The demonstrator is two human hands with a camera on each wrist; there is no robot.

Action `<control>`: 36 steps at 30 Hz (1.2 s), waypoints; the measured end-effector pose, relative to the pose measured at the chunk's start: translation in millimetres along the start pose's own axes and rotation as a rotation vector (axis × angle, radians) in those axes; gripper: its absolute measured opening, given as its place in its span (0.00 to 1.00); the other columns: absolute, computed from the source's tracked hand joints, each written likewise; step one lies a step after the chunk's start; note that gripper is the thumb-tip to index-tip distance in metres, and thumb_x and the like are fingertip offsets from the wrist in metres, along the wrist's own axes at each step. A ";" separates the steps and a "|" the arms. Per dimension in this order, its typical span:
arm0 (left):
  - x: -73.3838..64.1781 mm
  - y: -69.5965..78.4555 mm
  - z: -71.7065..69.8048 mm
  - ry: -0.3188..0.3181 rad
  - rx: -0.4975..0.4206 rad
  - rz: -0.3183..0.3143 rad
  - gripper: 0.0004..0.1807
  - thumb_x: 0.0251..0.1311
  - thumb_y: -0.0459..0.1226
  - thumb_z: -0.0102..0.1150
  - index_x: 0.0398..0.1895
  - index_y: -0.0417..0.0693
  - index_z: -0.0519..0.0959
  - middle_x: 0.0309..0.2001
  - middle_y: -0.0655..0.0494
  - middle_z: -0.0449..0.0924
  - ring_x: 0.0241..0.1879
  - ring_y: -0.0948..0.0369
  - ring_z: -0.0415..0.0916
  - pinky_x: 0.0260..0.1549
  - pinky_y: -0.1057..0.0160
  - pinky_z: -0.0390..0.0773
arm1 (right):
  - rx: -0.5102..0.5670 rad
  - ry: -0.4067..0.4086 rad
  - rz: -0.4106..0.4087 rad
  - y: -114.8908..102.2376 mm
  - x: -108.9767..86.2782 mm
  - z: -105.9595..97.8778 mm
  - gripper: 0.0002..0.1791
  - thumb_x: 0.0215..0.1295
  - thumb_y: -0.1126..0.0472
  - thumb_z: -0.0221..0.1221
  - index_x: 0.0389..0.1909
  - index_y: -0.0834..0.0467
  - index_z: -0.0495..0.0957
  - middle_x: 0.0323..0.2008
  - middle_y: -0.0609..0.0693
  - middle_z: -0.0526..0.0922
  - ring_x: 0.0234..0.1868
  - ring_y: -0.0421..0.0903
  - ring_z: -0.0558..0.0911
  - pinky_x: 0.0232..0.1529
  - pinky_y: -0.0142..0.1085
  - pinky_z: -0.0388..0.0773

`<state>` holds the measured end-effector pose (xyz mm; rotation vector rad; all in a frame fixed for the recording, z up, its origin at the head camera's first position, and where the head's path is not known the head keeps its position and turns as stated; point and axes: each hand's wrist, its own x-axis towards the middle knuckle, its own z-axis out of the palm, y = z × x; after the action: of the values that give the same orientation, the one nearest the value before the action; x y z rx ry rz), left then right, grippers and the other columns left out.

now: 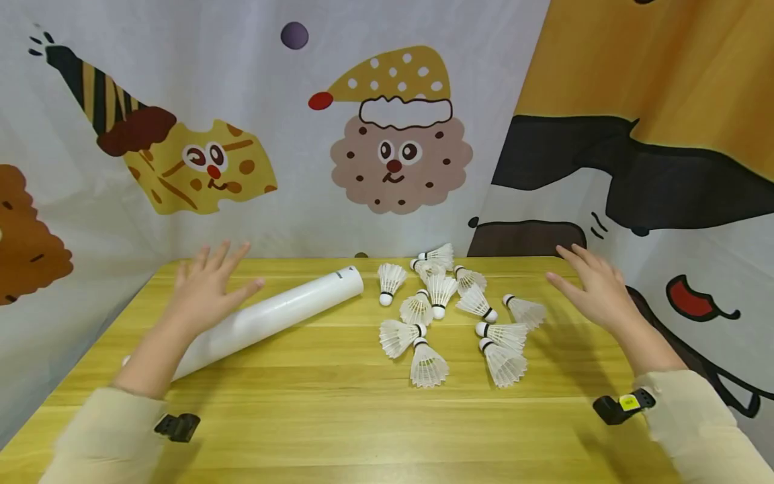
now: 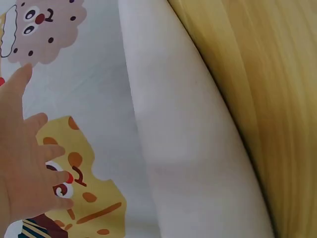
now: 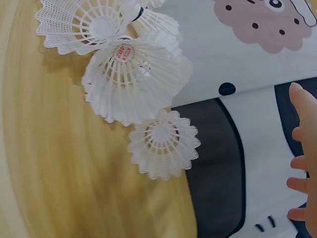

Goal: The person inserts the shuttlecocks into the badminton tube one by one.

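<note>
My left hand (image 1: pixel 204 296) hovers with spread fingers above a long white tube (image 1: pixel 272 319) lying aslant on the table. In the left wrist view that hand (image 2: pixel 29 158) is at the left edge and the tube (image 2: pixel 173 124) runs down the middle. My right hand (image 1: pixel 595 292) is raised, fingers apart, right of several white shuttlecocks (image 1: pixel 443 290) scattered at the table's centre. Nearest to it lies one shuttlecock (image 1: pixel 525 311) at the group's right edge. The right wrist view shows this hand (image 3: pixel 304 158) partly, with shuttlecocks (image 3: pixel 133 79) to its left. Neither hand holds anything.
The wooden table (image 1: pixel 314 430) ends at a cartoon-printed curtain (image 1: pixel 242 67) behind it. A small white thing (image 1: pixel 125 360) shows beside my left forearm, mostly hidden. Each sleeve carries a black wrist device (image 1: pixel 625 405).
</note>
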<state>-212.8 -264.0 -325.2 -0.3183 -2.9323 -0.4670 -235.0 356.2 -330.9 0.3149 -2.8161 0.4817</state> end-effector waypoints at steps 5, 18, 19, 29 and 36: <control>-0.8 3.5 8.6 0.025 -0.020 0.020 0.45 0.65 0.64 0.43 0.77 0.56 0.42 0.74 0.37 0.37 0.70 0.34 0.29 0.56 0.27 0.31 | 0.084 0.056 -0.007 10.8 -6.8 12.1 0.34 0.73 0.45 0.49 0.73 0.58 0.55 0.69 0.70 0.53 0.65 0.76 0.52 0.54 0.73 0.42; -4.7 3.7 37.6 0.085 -0.102 0.028 0.45 0.62 0.63 0.50 0.76 0.54 0.50 0.73 0.38 0.48 0.67 0.31 0.44 0.55 0.27 0.41 | 0.268 0.118 0.048 32.2 -24.3 47.0 0.29 0.73 0.52 0.51 0.67 0.65 0.64 0.64 0.72 0.61 0.63 0.74 0.57 0.55 0.68 0.52; -4.8 3.2 40.4 0.091 -0.106 0.029 0.45 0.62 0.63 0.51 0.76 0.54 0.51 0.73 0.38 0.48 0.67 0.31 0.45 0.56 0.27 0.41 | 0.279 0.118 0.052 32.4 -25.3 48.6 0.29 0.73 0.52 0.52 0.67 0.65 0.64 0.64 0.72 0.62 0.63 0.73 0.58 0.55 0.68 0.54; -9.3 3.8 55.6 0.134 -0.148 0.049 0.43 0.59 0.60 0.57 0.74 0.52 0.58 0.69 0.36 0.56 0.65 0.31 0.50 0.56 0.28 0.45 | 0.350 0.152 0.097 35.8 -30.7 65.0 0.24 0.71 0.54 0.55 0.60 0.66 0.72 0.59 0.67 0.71 0.57 0.66 0.68 0.50 0.62 0.64; -12.2 3.1 59.8 0.150 -0.143 0.045 0.44 0.57 0.60 0.60 0.73 0.52 0.60 0.68 0.37 0.59 0.64 0.32 0.53 0.55 0.29 0.48 | 0.366 0.146 0.170 42.1 -32.3 78.8 0.25 0.70 0.51 0.56 0.58 0.65 0.74 0.57 0.66 0.73 0.54 0.62 0.70 0.50 0.56 0.67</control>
<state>-207.4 -244.1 -382.8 -0.3492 -2.7469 -0.6656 -232.9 372.6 -424.4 0.1037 -2.6134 1.0185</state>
